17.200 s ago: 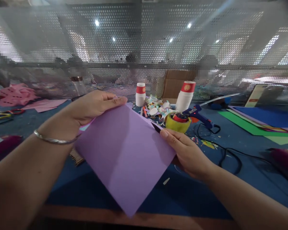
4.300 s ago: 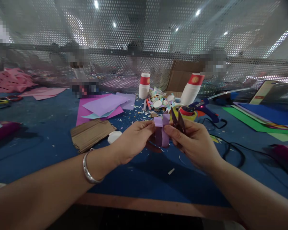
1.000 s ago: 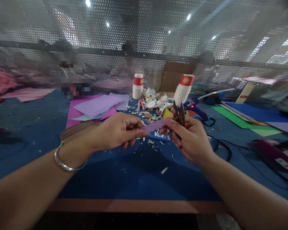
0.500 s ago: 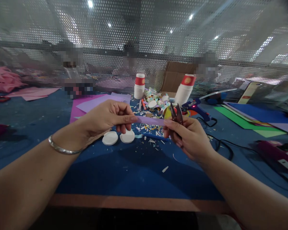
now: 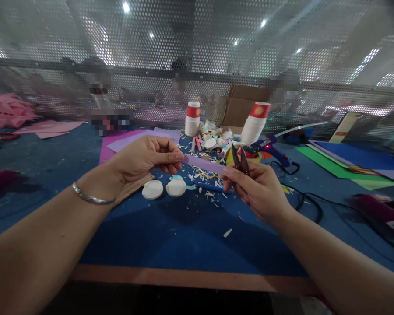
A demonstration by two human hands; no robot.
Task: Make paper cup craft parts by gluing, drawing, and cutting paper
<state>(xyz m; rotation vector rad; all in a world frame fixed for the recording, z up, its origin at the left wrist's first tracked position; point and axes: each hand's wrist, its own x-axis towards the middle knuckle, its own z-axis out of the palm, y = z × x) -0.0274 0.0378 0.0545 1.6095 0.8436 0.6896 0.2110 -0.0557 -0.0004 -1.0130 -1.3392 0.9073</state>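
A narrow purple paper strip (image 5: 204,164) is stretched between my two hands above the table. My left hand (image 5: 147,157) pinches its left end between thumb and fingers. The right end is pinched by my right hand (image 5: 258,186), which also carries scissors (image 5: 240,160), their blades pointing up and slightly parted; the handles are hidden in the palm. Below the strip lie two white round discs (image 5: 153,190), side by side near my left hand. Paper scraps (image 5: 210,177) are scattered beneath the strip, and a blue stick-like pen (image 5: 212,187) lies among them.
Stacked paper cups (image 5: 192,120) and a second, leaning cup stack (image 5: 254,124) stand behind. A blue glue gun (image 5: 272,148) with a lit red light sits right, its cable trailing. Coloured sheets (image 5: 348,166) lie far right, purple sheets (image 5: 110,141) left. A power strip (image 5: 381,214) is at right.
The strip's left end has risen slightly, so it now slopes down to the right. Both hands keep their hold. The whole view has shifted a little.
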